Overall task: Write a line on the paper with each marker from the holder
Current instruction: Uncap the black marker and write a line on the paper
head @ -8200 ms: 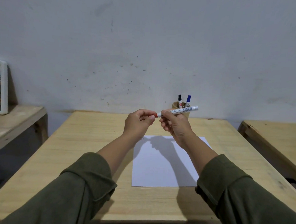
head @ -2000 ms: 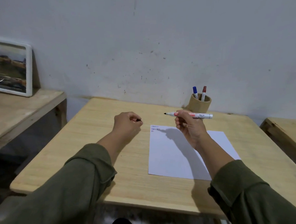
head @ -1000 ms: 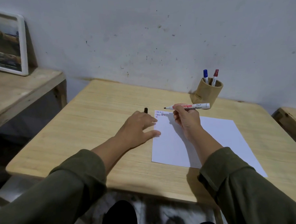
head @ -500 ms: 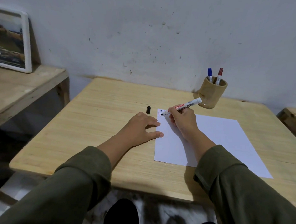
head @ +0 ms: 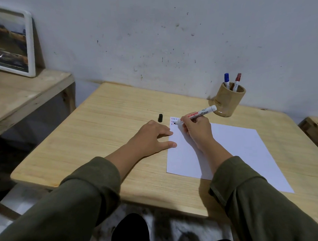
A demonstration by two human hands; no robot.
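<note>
The paper [head: 227, 150] lies on the table [head: 101, 133]. Behind it, by the wall, stands the holder [head: 229, 101] with two markers [head: 231, 81] in it. The cap [head: 160, 118] lies just left of the paper's far corner.

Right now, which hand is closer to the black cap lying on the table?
Left. The left hand lies flat on the table, fingertips just short of the black cap. The right hand holds the marker over the paper, farther to the cap's right.
</note>
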